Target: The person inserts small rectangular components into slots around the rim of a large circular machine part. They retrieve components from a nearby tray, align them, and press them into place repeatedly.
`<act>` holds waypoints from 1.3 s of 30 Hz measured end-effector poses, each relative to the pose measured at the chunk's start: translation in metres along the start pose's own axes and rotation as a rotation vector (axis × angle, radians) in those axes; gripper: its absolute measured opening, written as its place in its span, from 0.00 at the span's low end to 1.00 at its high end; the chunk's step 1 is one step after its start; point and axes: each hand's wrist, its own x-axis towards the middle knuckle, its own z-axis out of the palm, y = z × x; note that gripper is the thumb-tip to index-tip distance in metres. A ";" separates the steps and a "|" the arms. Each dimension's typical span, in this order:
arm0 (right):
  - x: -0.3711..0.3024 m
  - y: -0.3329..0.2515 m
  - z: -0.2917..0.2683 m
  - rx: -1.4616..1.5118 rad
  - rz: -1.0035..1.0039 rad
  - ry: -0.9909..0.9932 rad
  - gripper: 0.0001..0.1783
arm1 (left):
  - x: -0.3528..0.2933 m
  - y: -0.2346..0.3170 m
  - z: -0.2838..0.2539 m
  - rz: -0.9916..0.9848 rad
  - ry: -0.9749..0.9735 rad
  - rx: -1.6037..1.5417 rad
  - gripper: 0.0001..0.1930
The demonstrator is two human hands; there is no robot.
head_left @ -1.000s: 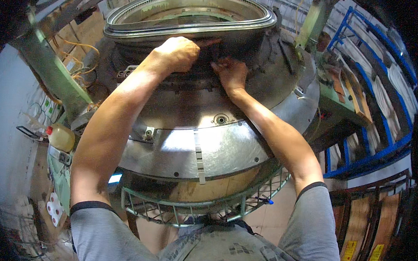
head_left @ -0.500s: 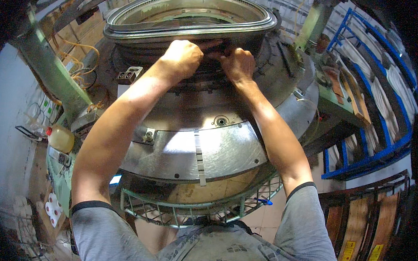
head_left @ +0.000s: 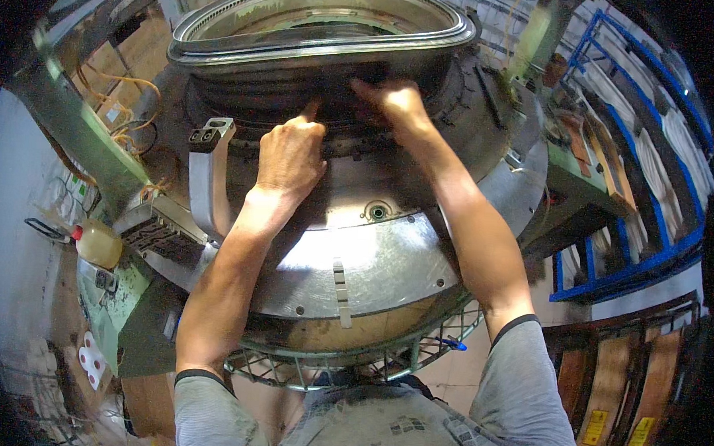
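A large round machine stands before me, with a dark cylindrical wall (head_left: 259, 99) under a shiny metal rim (head_left: 316, 54). My left hand (head_left: 290, 158) is in front of that wall, its index finger stretched toward it and the other fingers curled. Nothing shows in it. Higher and to the right, my right hand (head_left: 400, 109) is beside the same wall. Its index finger reaches out to the left, somewhat blurred, and I see nothing held. Whether either fingertip touches the wall, I cannot tell. Below the hands spreads a polished metal plate (head_left: 391, 252).
An upright metal bracket (head_left: 208, 177) is close to my left forearm. Farther left are a green post (head_left: 98, 136) and a yellowish jug (head_left: 99, 248) with a red cap. A blue rack (head_left: 625, 286) stands at right. A green lattice guard (head_left: 343, 366) curves before my body.
My left hand has come down and nearer, its index finger now stretched from a fist. My right hand has turned and stretched a finger leftward. The bracket beside my left arm is now uncovered.
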 end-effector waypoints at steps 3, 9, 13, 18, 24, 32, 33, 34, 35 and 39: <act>-0.001 -0.009 -0.002 0.470 0.304 -0.095 0.12 | -0.001 -0.004 0.004 -0.017 -0.009 -0.035 0.12; -0.008 -0.022 -0.014 0.376 0.176 -0.203 0.14 | -0.002 -0.003 0.012 -0.015 -0.036 -0.075 0.11; -0.006 -0.022 -0.020 0.245 0.235 -0.176 0.13 | -0.003 -0.004 0.013 0.003 -0.016 -0.099 0.08; -0.005 -0.020 -0.016 0.386 0.086 -0.162 0.14 | -0.002 -0.004 0.015 0.003 -0.009 -0.132 0.06; 0.008 0.003 -0.019 0.368 0.157 0.002 0.14 | -0.003 -0.005 0.016 -0.015 -0.033 -0.154 0.06; -0.110 -0.050 -0.038 -0.112 0.045 -0.336 0.09 | -0.003 -0.004 0.008 -0.063 -0.099 -0.142 0.10; -0.155 -0.064 -0.033 -0.316 -0.025 -0.333 0.08 | -0.006 -0.003 0.004 -0.048 -0.070 -0.167 0.11; -0.201 -0.080 -0.025 -0.324 -0.081 -0.331 0.08 | -0.009 -0.001 0.000 -0.046 -0.049 -0.192 0.13; -0.244 -0.096 -0.016 -0.346 0.118 -0.312 0.10 | -0.013 0.001 -0.005 -0.038 -0.024 -0.224 0.14; -0.307 -0.116 0.021 -0.454 0.275 -0.225 0.22 | -0.038 0.012 -0.028 -0.026 0.032 -0.301 0.16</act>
